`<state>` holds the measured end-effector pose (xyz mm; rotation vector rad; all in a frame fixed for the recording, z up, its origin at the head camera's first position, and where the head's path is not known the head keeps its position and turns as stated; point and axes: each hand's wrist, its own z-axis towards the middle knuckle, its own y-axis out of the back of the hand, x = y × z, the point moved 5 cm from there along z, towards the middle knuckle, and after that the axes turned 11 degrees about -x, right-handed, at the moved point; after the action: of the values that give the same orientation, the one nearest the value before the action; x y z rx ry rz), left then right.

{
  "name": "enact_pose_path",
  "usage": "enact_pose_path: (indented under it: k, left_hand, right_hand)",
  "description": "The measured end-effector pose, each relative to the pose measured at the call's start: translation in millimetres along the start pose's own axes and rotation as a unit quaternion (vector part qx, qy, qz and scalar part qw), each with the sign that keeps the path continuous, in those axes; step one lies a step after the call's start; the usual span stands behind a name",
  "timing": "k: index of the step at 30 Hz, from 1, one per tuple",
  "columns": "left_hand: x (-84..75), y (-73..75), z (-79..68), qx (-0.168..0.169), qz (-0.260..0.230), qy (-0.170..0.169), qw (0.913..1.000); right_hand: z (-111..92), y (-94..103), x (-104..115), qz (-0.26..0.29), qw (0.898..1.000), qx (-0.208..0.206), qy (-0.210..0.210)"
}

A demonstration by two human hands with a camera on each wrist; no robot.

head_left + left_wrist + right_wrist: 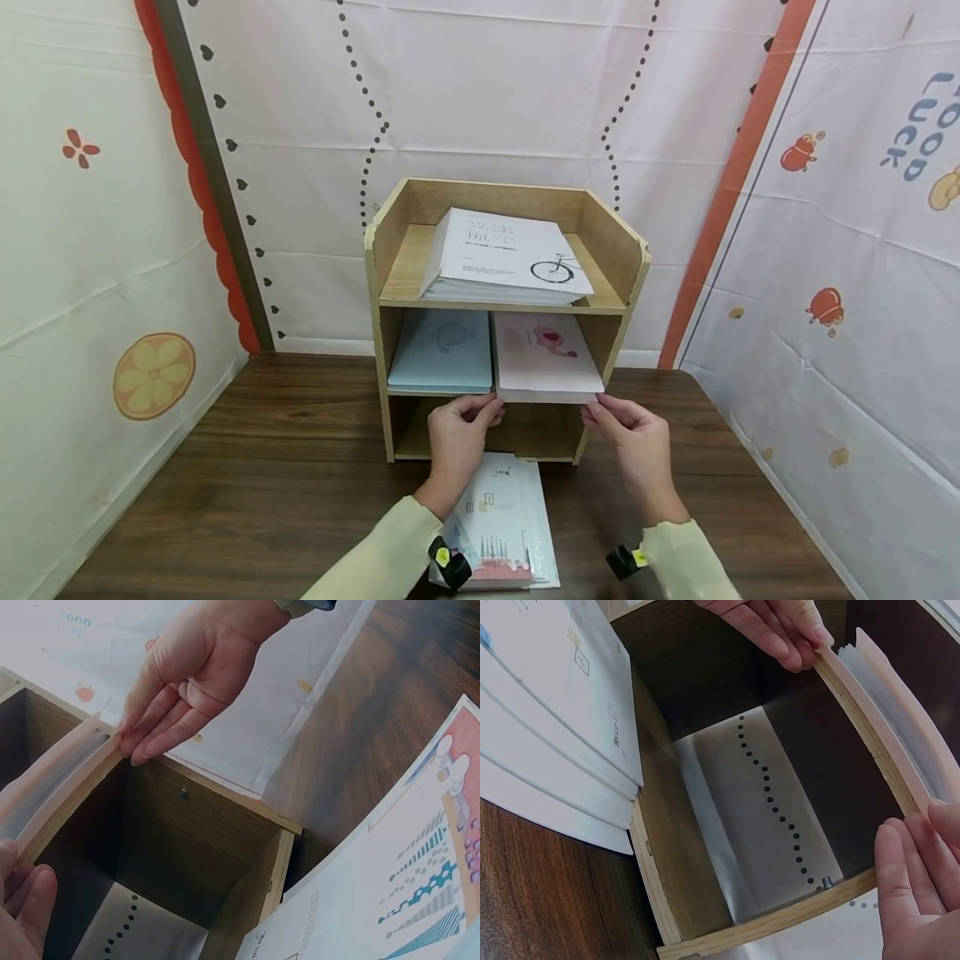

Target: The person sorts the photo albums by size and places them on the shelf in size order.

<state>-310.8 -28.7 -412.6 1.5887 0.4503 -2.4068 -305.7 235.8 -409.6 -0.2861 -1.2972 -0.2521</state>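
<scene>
A pink-covered notebook [547,354] with a red drawing lies on the right half of the middle shelf, its front edge at the shelf's edge. My left hand [463,437] pinches its front left corner, and my right hand [633,442] pinches the front right corner. In the right wrist view, pale pages show between the covers of the pink notebook [900,712], with the right fingers under the shelf edge. A light blue notebook [441,350] lies beside it on the left.
A wooden desktop shelf [506,307] stands on the dark table [247,483]. On its top level is a thick white stack of books [510,254]. Several white booklets [498,517] lie in front, below my left forearm. Printed white cloth [495,92] surrounds the table.
</scene>
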Motion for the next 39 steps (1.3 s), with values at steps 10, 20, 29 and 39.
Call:
enact_pose_path:
  k: [10, 20, 29, 39]
  left_hand:
    - [0.8, -0.6, 1.8, -0.008, -0.006, -0.011, 0.9999]
    - [0.9, -2.6, 5.0, -0.015, -0.017, -0.022, 0.9995]
    - [0.8, -2.9, 7.4, -0.024, -0.011, -0.024, 0.9994]
    - [-1.3, -2.8, 10.3, -0.036, 0.022, -0.034, 0.9985]
  right_hand:
    - [1, -1.4, 0, 0.009, 1.0, -0.013, 0.002]
    - [3, -2.8, -1, 0.018, 0.999, -0.032, 0.011]
    - [5, -5.0, -3, 0.033, 0.998, -0.045, 0.015]
    - [6, -6.0, -2, 0.033, 0.998, -0.054, 0.022]
